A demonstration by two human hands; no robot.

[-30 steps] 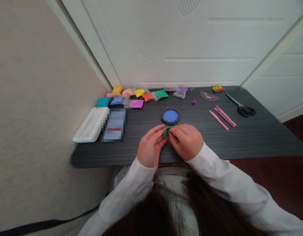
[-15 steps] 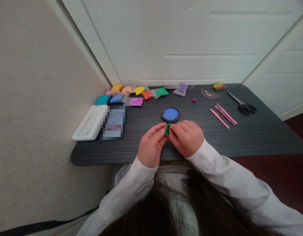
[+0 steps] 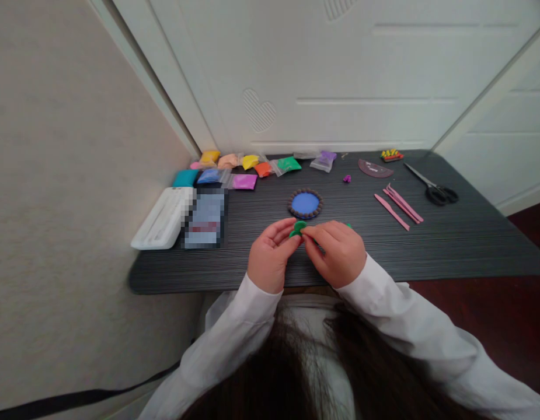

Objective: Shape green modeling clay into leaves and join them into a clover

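Observation:
Between my fingertips is a small piece of green clay (image 3: 299,226) with rounded lobes. My left hand (image 3: 270,256) pinches it from the left, thumb below and fingers behind. My right hand (image 3: 337,251) grips its right side with thumb and forefinger. Just beyond my hands lies a blue disc (image 3: 305,204) ringed with small dark brown balls. A bit of green (image 3: 349,226) peeks out behind my right hand; most of it is hidden.
Bags of coloured clay (image 3: 244,182) line the back left. A white case (image 3: 163,219) and a blurred phone-like object (image 3: 205,220) lie left. Pink tools (image 3: 392,212), scissors (image 3: 436,189), a purple clay lump (image 3: 347,179) and a clear half-round piece (image 3: 375,168) lie right.
My hands have shifted slightly, and the green clay has turned to show more of its rounded lobes. A green bit now shows behind my right hand.

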